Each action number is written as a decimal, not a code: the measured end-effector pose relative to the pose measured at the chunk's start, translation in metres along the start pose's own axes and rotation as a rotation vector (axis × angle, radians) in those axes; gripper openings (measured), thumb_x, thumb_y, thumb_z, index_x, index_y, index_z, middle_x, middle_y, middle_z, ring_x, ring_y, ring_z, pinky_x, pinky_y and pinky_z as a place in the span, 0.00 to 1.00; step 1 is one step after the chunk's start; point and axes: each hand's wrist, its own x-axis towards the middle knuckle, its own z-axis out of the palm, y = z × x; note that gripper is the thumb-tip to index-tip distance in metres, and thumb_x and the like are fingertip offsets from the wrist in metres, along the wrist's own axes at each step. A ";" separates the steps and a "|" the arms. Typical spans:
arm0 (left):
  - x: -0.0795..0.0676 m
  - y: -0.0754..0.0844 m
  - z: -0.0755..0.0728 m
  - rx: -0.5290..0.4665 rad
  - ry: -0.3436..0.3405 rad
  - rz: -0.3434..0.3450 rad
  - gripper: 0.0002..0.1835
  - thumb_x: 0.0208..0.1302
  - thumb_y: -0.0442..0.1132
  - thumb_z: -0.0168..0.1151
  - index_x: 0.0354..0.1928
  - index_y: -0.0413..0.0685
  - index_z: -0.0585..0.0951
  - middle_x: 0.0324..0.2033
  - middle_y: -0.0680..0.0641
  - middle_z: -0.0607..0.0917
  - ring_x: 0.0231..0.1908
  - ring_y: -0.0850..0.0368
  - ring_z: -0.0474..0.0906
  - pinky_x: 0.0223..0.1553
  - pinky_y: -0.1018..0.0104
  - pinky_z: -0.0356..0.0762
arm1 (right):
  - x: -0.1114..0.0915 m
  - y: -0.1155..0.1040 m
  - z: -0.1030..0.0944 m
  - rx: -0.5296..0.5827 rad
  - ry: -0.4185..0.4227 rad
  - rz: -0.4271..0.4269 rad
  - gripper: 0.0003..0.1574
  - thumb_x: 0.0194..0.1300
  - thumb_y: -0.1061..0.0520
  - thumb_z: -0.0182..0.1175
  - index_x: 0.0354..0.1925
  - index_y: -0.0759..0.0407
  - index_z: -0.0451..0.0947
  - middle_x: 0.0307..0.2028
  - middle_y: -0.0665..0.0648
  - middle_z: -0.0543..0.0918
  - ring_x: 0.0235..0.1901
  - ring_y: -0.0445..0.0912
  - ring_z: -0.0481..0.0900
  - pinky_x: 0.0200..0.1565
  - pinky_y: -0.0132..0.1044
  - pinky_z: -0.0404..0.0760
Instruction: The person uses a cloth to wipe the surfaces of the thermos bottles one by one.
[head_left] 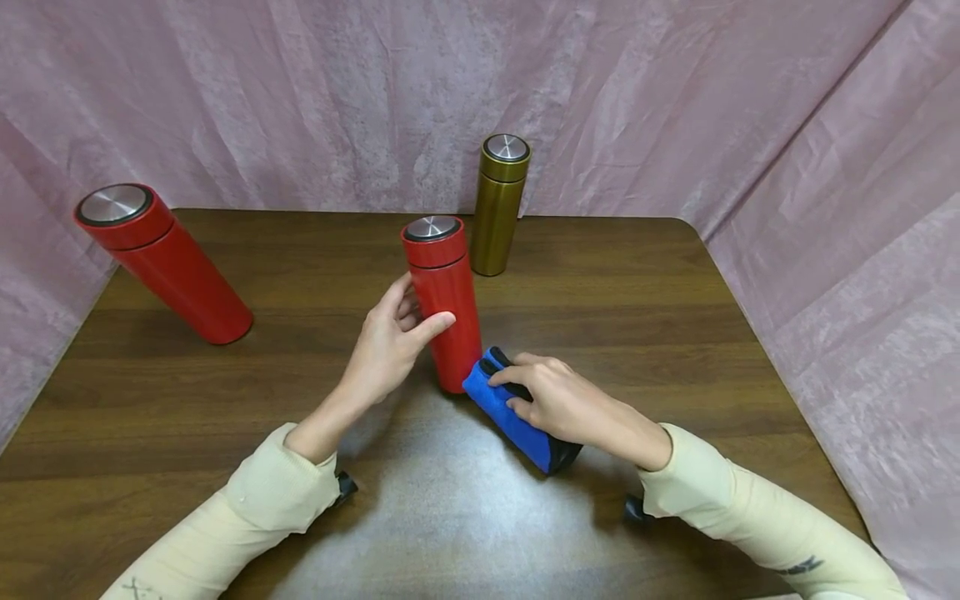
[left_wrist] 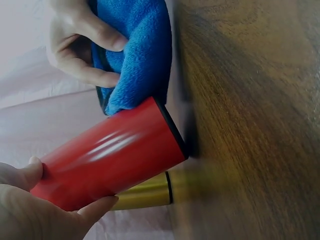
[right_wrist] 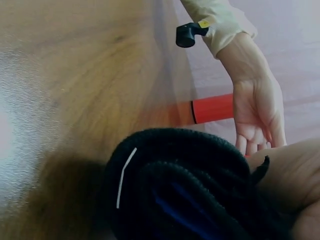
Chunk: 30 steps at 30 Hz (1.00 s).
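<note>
My left hand [head_left: 386,346] grips a red thermos flask [head_left: 447,317] with a brushed metal lid, thumb across its front. In the left wrist view the flask [left_wrist: 115,155] leans, its black-rimmed base close over the table. A folded blue towel [head_left: 513,425] with black edging is held in my right hand [head_left: 558,396], its far end right at the flask's lower side. From the left wrist, thumb and fingers of the right hand [left_wrist: 82,42] show pinching the plush towel [left_wrist: 145,55]. The towel's dark rolled end [right_wrist: 175,150] fills the lower part of the right wrist view.
A second red flask [head_left: 183,275] stands at the left of the wooden table [head_left: 637,308]. Behind the held flask, a gold flask [head_left: 497,212] stands toward the back edge. Pink curtains [head_left: 360,100] hang around the table. Black wrist cameras [head_left: 345,487] sit under both cuffs.
</note>
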 end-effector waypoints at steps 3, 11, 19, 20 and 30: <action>0.000 0.000 0.000 -0.034 0.005 -0.007 0.40 0.68 0.34 0.70 0.78 0.44 0.63 0.65 0.38 0.78 0.62 0.43 0.79 0.62 0.53 0.79 | 0.003 0.003 -0.004 0.017 -0.061 0.021 0.19 0.67 0.64 0.69 0.56 0.58 0.86 0.46 0.57 0.83 0.33 0.44 0.77 0.33 0.31 0.79; -0.002 -0.001 0.000 -0.084 0.050 -0.030 0.39 0.67 0.34 0.71 0.77 0.46 0.65 0.64 0.40 0.79 0.60 0.45 0.80 0.63 0.55 0.78 | 0.004 0.021 -0.010 0.147 -0.099 0.051 0.19 0.69 0.61 0.68 0.57 0.53 0.86 0.56 0.57 0.85 0.55 0.53 0.81 0.57 0.51 0.82; -0.003 0.006 -0.010 -0.228 0.186 0.010 0.37 0.66 0.31 0.71 0.75 0.47 0.67 0.61 0.44 0.80 0.59 0.50 0.79 0.61 0.62 0.79 | -0.010 0.038 -0.010 0.368 0.055 0.126 0.23 0.68 0.58 0.70 0.61 0.50 0.84 0.59 0.58 0.83 0.53 0.51 0.80 0.54 0.47 0.81; -0.003 0.008 -0.012 -0.271 0.205 0.026 0.36 0.66 0.29 0.70 0.74 0.47 0.68 0.61 0.44 0.80 0.59 0.50 0.79 0.60 0.62 0.79 | -0.011 0.040 -0.010 0.405 0.087 0.140 0.24 0.68 0.58 0.70 0.61 0.50 0.83 0.59 0.58 0.83 0.53 0.51 0.80 0.53 0.45 0.81; -0.004 0.024 -0.028 -0.617 0.350 0.176 0.26 0.68 0.23 0.64 0.65 0.44 0.73 0.54 0.41 0.80 0.51 0.51 0.81 0.49 0.63 0.84 | -0.015 0.034 -0.001 0.999 0.421 0.221 0.30 0.70 0.69 0.64 0.68 0.65 0.73 0.64 0.67 0.76 0.56 0.56 0.81 0.50 0.46 0.87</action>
